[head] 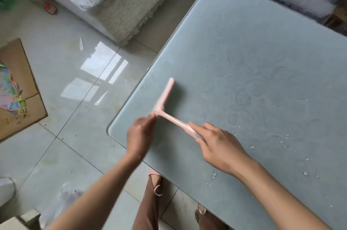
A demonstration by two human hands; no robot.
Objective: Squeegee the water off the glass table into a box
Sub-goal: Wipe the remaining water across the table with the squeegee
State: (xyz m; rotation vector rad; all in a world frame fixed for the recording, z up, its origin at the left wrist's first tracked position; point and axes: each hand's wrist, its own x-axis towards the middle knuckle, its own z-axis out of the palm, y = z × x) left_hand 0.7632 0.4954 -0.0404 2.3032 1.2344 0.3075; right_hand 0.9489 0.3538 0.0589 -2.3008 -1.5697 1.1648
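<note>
Pink T-shaped plastic squeegee (167, 94) sitting near left edge of frosted glass table (262, 41). Right hand (219, 145) gripping handle, left hand (139, 135) pinching blade's near end. Water droplets (252, 147) lying near right. Advising: starting behind them, keeping blade flat, pulling steadily leftward.

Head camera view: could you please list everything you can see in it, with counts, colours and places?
glass table: one, grey-green, right half of view
squeegee: one, pink, on the table near its left edge
water drops: many, clear, scattered over the table's near right part
cardboard box: one, brown, on the floor at far left, colourful paper inside
covered sofa: one, white, top centre
red band: one, on the floor, top left
plastic bag: one, translucent, bottom left
floor: pale glossy tiles
left hand: holds the squeegee's blade end
right hand: grips the squeegee's handle
</note>
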